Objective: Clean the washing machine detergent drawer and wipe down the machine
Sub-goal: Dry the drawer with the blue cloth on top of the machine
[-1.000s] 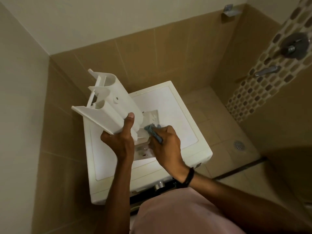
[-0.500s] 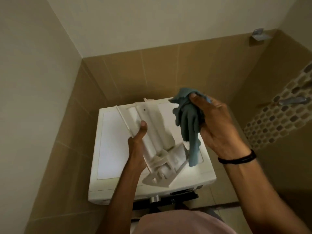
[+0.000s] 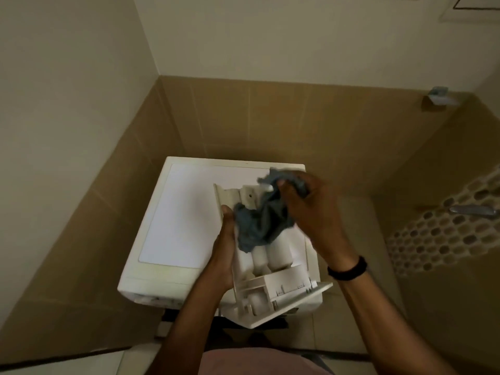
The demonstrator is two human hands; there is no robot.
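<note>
The white detergent drawer is out of the machine and held above the white washing machine, its underside up and its front panel toward me. My left hand grips the drawer's left edge, thumb on top. My right hand holds a blue-grey cloth bunched against the drawer's far half. The cloth hides the middle of the drawer.
The machine stands in a corner with tan tiled walls behind and to the left. A mosaic strip with a metal tap handle runs along the right wall. A metal bracket sits high on the back wall.
The right hand brought the cloth down from the air onto the drawer. The left hand lowered and tilted the drawer nearer to me. The camera pitched upward.
</note>
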